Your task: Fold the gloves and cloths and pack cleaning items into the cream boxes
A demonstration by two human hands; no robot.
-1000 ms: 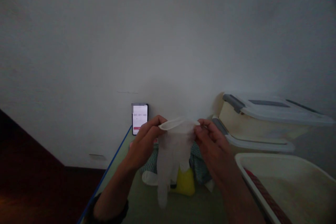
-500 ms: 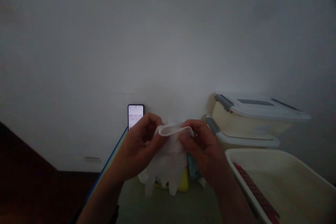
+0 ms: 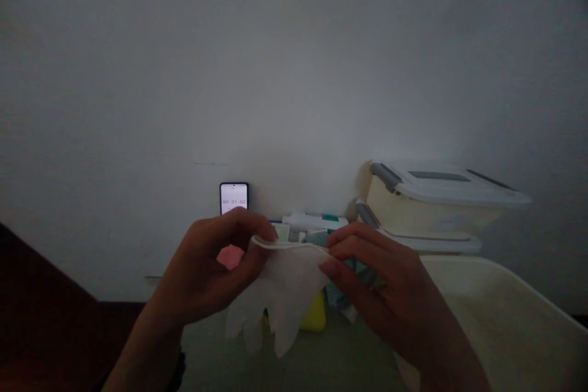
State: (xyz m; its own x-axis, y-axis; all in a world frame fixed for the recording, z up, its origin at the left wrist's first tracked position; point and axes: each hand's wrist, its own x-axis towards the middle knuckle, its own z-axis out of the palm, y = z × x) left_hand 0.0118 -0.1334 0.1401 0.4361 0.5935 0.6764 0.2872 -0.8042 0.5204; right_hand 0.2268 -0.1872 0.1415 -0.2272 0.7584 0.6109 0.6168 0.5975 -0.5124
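Observation:
A thin white disposable glove (image 3: 287, 285) hangs between my hands, its fingers dangling downward over the table. My left hand (image 3: 215, 263) pinches the rolled cuff at its left end. At the right end of the cuff, my right hand (image 3: 376, 282) grips between thumb and fingers. The cuff edge is pulled nearly straight, its opening flattened. Partly hidden behind the glove are a yellow item (image 3: 314, 313) and a patterned teal cloth-like item (image 3: 337, 294). Pink material (image 3: 230, 256) shows just behind my left hand.
A phone (image 3: 234, 198) showing a timer leans against the wall. A white tube (image 3: 315, 221) lies at the table's back. To the right, lidded storage boxes (image 3: 436, 211) are stacked behind an open white basin (image 3: 496, 269). The table surface (image 3: 340, 355) is pale green.
My hands have moved apart, stretching the glove's cuff from a loose, gaping loop to a flat line. The glove has shifted a little left and down, uncovering the white tube.

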